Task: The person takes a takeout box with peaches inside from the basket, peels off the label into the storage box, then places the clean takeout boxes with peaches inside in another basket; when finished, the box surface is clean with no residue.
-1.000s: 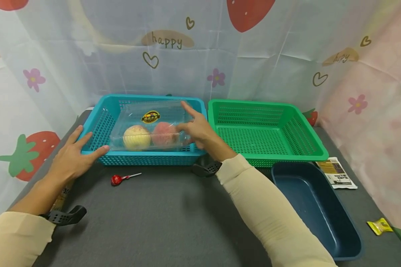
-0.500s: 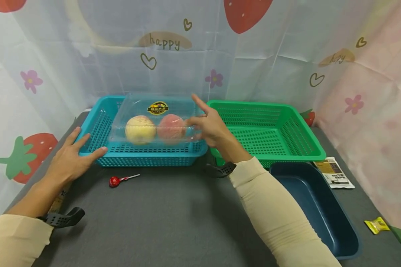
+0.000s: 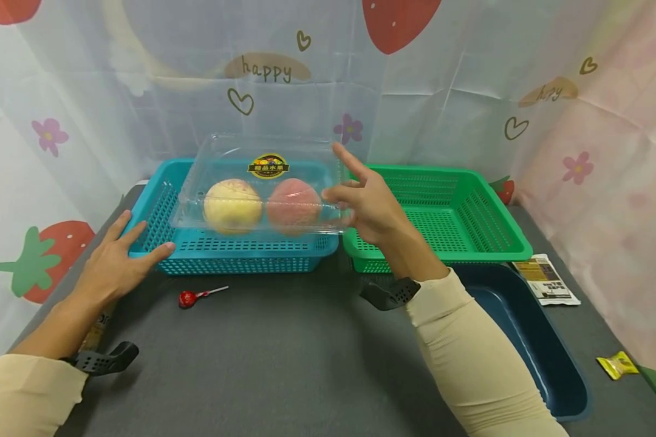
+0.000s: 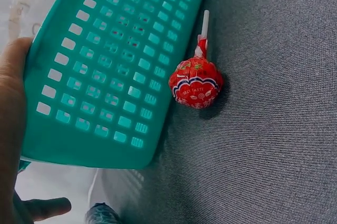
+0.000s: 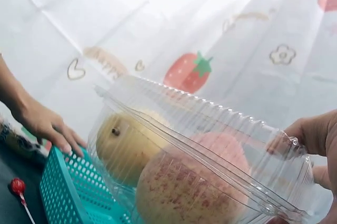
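My right hand (image 3: 370, 203) grips the right end of a clear plastic clamshell box (image 3: 300, 152), held up over the blue basket (image 3: 235, 264). Through its walls show a yellow round fruit (image 3: 232, 206) and a pink, peach-like fruit (image 3: 293, 206); a black and gold label marks the top. In the right wrist view the thumb and fingers pinch the ridged end of the box. My left hand (image 3: 109, 264) rests with spread fingers on the basket's near left corner. A red wrapped lollipop (image 3: 187, 298) lies on the grey table just in front of the basket.
A green basket (image 3: 443, 258) stands right of the blue one. Before it sits a dark blue tub (image 3: 525, 328), partly behind my right sleeve. A white and brown packet (image 3: 548, 282) and a small yellow wrapped sweet (image 3: 618, 365) lie at the right. A printed curtain hangs behind.
My right hand has lifted the clear box with both fruits up out of the blue basket, moving it slightly right and nearer. The left hand has stayed on the basket corner.
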### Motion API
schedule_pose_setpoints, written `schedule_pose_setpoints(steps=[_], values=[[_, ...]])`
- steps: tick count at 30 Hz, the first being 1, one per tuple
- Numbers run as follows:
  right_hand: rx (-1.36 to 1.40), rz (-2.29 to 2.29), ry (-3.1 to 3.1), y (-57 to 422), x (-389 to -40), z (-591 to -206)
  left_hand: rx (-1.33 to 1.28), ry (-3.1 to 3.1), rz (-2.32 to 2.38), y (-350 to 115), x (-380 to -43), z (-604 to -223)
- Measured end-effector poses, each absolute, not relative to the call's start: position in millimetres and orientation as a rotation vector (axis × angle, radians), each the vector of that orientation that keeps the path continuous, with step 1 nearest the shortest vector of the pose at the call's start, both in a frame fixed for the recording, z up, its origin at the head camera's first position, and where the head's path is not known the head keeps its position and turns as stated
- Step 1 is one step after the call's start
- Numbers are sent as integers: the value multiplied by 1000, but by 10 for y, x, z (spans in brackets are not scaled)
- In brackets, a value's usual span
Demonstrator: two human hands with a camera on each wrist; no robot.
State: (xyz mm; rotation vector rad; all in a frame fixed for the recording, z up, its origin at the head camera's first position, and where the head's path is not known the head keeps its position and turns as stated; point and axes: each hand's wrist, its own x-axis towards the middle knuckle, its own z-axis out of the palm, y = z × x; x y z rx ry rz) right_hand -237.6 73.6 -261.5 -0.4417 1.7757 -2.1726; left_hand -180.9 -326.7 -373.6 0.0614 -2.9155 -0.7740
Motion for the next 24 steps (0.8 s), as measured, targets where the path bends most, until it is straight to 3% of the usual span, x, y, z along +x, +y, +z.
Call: schedule_pose_setpoints(steps=[15, 24], values=[[-471, -2270, 1722, 1099, -1845, -2548, 79, -2921, -756, -3287, -1816, -3784], [-537, -2237, 1833, 1411, -1531, -2698, 66, -2915, -772, -3279, -1813, -3749]])
